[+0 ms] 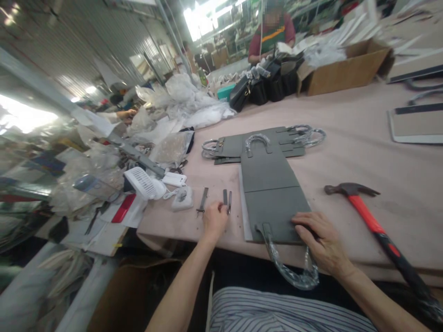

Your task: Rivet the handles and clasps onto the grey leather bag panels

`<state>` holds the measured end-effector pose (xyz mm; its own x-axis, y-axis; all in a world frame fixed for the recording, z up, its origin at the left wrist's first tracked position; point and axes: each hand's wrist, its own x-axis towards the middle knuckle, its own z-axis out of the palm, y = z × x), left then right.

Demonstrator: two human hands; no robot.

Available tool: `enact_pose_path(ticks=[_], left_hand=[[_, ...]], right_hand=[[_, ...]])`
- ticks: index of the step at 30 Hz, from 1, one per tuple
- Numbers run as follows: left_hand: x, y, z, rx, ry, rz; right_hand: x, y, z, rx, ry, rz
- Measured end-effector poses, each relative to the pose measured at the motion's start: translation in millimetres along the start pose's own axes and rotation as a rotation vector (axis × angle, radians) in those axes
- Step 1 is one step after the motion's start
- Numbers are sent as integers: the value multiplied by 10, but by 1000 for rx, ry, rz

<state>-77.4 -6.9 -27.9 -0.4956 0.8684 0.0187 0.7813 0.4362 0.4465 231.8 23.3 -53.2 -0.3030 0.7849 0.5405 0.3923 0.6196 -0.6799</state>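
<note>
My left hand [215,220] is low over the table with its fingers bent together at the lower end of a short dark metal bar [224,197]. Whatever those fingers pinch is hidden. A thin metal rod [230,202] lies just right of the bar, and a small metal tool with a crosspiece [203,200] is to the left. My right hand [321,237] rests, fingers stretched, on the near right corner of a grey bag piece [277,198]. That piece lies flat, with plastic-wrapped handles at both ends; the near handle [294,272] hangs over the table edge.
A red and black claw hammer [370,216] lies on the right. Behind are more grey bag pieces [228,145], black bags [265,87] and a cardboard box [346,69]. Plastic wrapping [194,99] and a white fan-like device [141,182] are left. A person [273,37] sits beyond.
</note>
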Motion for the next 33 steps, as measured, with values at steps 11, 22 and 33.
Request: enact_pose_path(ticks=[11, 22, 33], left_hand=[[595, 88, -90, 210, -307, -142], [782, 137, -118, 162, -412, -196], [49, 87, -231, -972, -237, -229]], right_hand=[[-20, 1, 21, 74, 28, 19], [-30, -25, 24, 90, 46, -11], [-52, -47, 30, 132, 69, 16]])
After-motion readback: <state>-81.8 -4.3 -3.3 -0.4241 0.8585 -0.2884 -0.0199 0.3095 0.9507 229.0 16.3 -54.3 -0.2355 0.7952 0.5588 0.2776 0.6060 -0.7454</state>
